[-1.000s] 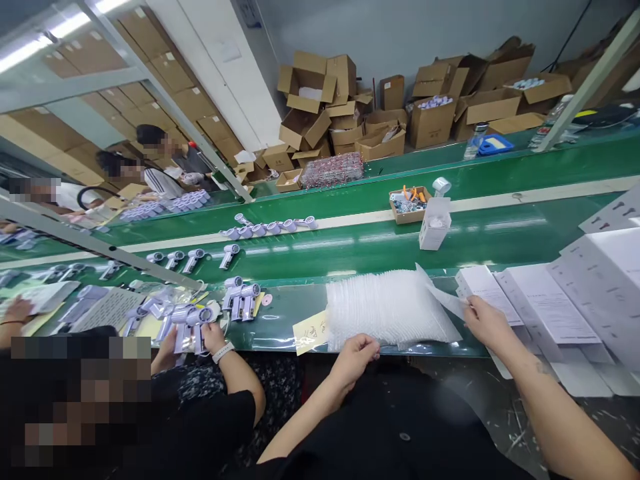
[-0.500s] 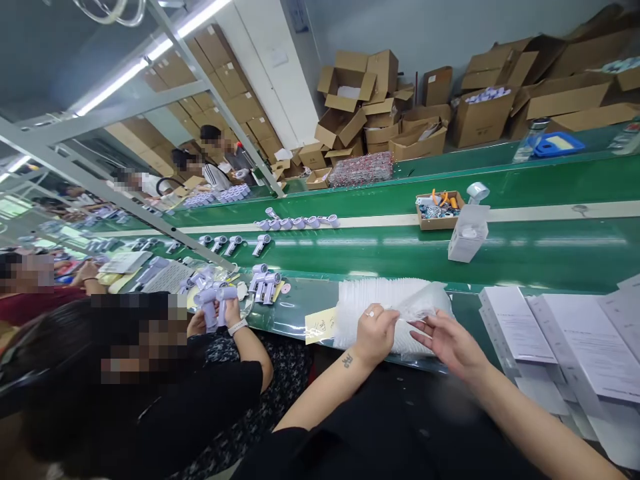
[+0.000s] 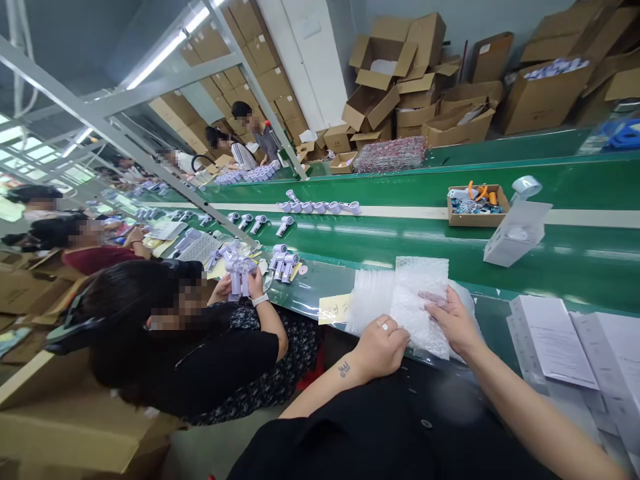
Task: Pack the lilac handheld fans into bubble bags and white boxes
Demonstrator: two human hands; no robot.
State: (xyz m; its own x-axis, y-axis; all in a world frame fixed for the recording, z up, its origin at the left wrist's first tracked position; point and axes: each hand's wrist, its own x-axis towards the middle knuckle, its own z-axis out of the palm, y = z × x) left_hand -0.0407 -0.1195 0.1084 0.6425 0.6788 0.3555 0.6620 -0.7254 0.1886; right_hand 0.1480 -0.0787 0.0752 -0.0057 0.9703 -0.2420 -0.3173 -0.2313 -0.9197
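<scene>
A clear bubble wrap bag is held up in front of me at the bench edge. My left hand is closed on its lower left corner, fingers curled. At the bag's right edge, my right hand grips with the thumb in front, and some fingers show faintly through the plastic. Whether those fingers are inside or behind the bag I cannot tell. Beneath and to the left lies a stack of bubble wrap bags, beside a yellow handwritten note.
White printed boxes stand at right. On the green conveyor are an open white box, a carton of small parts and lilac handheld devices. At left, a co-worker holds similar devices.
The bag has come up off the stack and now stands spread flat between my hands. My right hand has closed on its edge. The view has swung left.
</scene>
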